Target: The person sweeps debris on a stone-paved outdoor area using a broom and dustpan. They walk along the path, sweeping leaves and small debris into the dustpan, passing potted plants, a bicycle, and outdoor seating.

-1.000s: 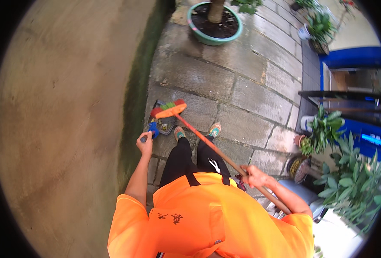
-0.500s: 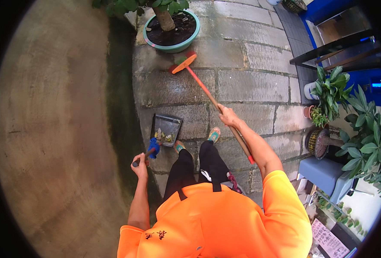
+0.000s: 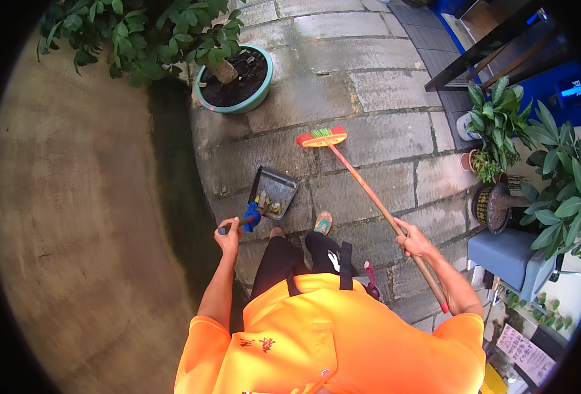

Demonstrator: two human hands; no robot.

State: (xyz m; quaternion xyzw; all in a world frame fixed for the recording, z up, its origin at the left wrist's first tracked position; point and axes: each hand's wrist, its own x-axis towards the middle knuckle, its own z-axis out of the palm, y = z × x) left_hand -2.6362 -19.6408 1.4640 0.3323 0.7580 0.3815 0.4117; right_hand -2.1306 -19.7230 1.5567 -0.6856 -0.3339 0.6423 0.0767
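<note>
My right hand is closed round the wooden shaft of a broom, near its upper end. The orange head with red and green bristles rests on or just above the paving in front of me, right of the dustpan. In my left hand is the dark handle of a black dustpan, fingers wrapped round its top end. Something blue, like a bunched cloth or bag, is fastened on that handle. Yellowish leaves and scraps lie inside the pan, which is on the ground by my feet.
A leafy tree stands in a round teal pot at the far left. Brown water or a smooth brown surface borders the stone paving on the left. Several potted plants, a grey-blue seat and a doorway line the right side.
The broom head has swung away from the teal pot, to the right and nearer me. My right hand has drawn back rightward. The view has shifted, bringing more tree foliage in.
</note>
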